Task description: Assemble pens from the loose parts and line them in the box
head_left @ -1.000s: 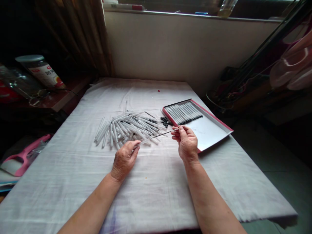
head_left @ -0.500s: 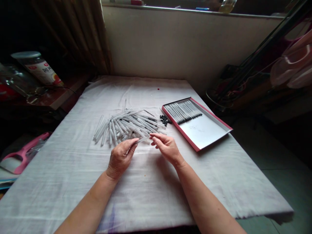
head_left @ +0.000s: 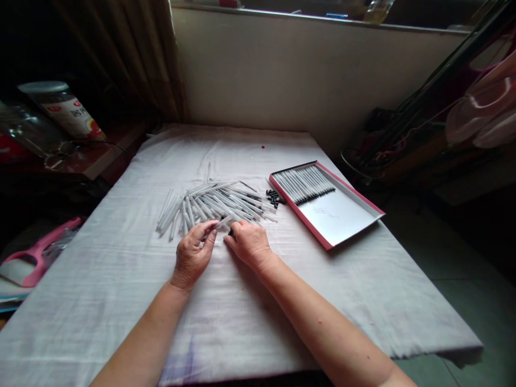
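A loose pile of clear plastic pen tubes [head_left: 209, 207] lies mid-table on a white cloth [head_left: 242, 301]. My left hand [head_left: 192, 252] pinches one clear tube [head_left: 223, 222] at the pile's near edge. My right hand [head_left: 249, 244] sits close beside it, fingers curled at the tube's right end, touching a small dark piece I cannot make out. To the right, a red-edged tray [head_left: 350, 215] holds a neat row of finished pens [head_left: 306, 185]. Several small black caps [head_left: 273, 198] lie between pile and tray.
A wall rises behind the table. Left of the table are a labelled jar [head_left: 64, 110] on a dark shelf and a pink-handled tool [head_left: 36, 255]. Dark rods and pink cloth [head_left: 479, 113] lean at the right. The table's right edge drops to the floor.
My right hand has moved left from near the tray to my left hand, and the thin refill it held has slid into the tube. Both hands now sit together at the pile's edge.
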A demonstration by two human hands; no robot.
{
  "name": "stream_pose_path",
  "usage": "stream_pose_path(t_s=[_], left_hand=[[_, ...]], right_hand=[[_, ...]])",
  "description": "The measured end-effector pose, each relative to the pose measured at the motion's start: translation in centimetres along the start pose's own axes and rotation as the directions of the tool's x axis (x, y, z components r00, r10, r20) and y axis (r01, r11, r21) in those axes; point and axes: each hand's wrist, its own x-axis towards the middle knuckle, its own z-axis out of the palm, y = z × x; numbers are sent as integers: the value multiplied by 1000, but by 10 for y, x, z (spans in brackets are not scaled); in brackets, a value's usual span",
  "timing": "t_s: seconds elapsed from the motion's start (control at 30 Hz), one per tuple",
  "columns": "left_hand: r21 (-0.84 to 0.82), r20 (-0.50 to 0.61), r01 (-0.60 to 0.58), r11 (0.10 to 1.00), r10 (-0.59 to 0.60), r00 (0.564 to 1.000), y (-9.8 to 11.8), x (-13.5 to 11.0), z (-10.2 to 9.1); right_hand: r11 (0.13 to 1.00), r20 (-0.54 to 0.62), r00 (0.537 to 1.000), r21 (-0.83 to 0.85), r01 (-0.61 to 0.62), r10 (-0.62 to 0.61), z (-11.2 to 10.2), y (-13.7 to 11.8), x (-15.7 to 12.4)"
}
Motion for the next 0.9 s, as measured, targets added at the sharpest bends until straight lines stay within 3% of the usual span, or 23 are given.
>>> stream_pose_path(t_s=[0.1,0.2,0.3,0.4,0.5,0.57,0.67,0.9], left_hand=[[18,23,-54,998,54,998,0,-1,1],[24,58,-99,995,98,994,-1,-3,1],[31,126,-142,989,137,983,1,-5,3],[34,193,-159,987,149,970,6,-7,5],[38,232,-168,985,155,960,10,-8,7],[43,249,-169,985,153,956,10,-9,8],[45,265,-160,986,142,954,10,-10,9],[59,286,-178,982,154,946,10,-9,9]], right_hand=[[996,-24,1000,86,17,-15,5,6,2],[910,-99,994,408,73,-36,11,25,-6],[637,-150,984,769,54,97,13,46,-19],[373,-89,978,928,12,190,9,58,-32],[264,-69,976,964,12,206,6,58,-38],[258,-82,975,966,26,207,7,56,-38],[318,-138,972,945,73,189,10,54,-37],[610,-331,939,765,209,94,9,56,-42]])
